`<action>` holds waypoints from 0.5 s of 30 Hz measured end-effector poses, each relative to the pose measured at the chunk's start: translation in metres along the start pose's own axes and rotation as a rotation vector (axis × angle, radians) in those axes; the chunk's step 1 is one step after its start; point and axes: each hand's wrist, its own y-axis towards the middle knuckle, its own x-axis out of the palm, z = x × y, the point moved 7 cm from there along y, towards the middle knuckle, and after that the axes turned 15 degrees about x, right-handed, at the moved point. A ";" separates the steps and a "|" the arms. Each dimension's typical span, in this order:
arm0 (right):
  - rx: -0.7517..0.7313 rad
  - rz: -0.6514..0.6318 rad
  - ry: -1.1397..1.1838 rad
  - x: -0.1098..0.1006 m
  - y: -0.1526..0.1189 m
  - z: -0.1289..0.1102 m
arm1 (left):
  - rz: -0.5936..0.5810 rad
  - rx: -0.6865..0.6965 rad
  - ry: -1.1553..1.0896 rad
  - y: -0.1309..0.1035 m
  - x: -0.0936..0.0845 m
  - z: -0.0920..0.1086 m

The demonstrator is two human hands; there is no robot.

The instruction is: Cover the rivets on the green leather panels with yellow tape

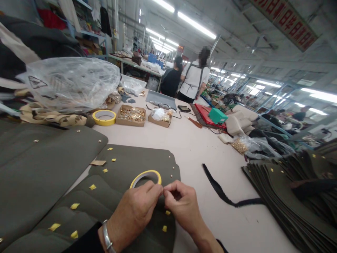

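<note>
My left hand [135, 207], with a silver bangle at the wrist, is closed on a roll of yellow tape [145, 173] held above the dark olive panels. Close against it, my right hand [183, 202] pinches with thumb and forefinger at the roll's edge; what lies between those fingertips is too small to make out. Beneath both hands are overlapping olive panels [142, 154]. Small yellow tape pieces [75, 206] are stuck on them, and little metal studs [171, 168] show near the right edge.
Another yellow tape roll [104, 117] lies beside a box of gold metal parts [131, 116]. A black strip [223, 193] curves across the table [205, 151]. Stacked olive panels [279, 189] stand at right, a plastic bag [71, 82] at left. Two people [193, 79] are beyond the table.
</note>
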 end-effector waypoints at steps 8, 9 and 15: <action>0.455 -0.069 0.225 -0.028 0.043 0.068 | -0.192 -0.089 0.118 -0.003 0.012 -0.003; 0.451 -0.087 0.200 -0.030 0.046 0.072 | -0.277 -0.122 0.136 -0.004 0.016 -0.006; 0.335 -0.108 -0.053 -0.023 0.052 0.061 | -0.473 -0.181 0.123 -0.002 0.025 -0.011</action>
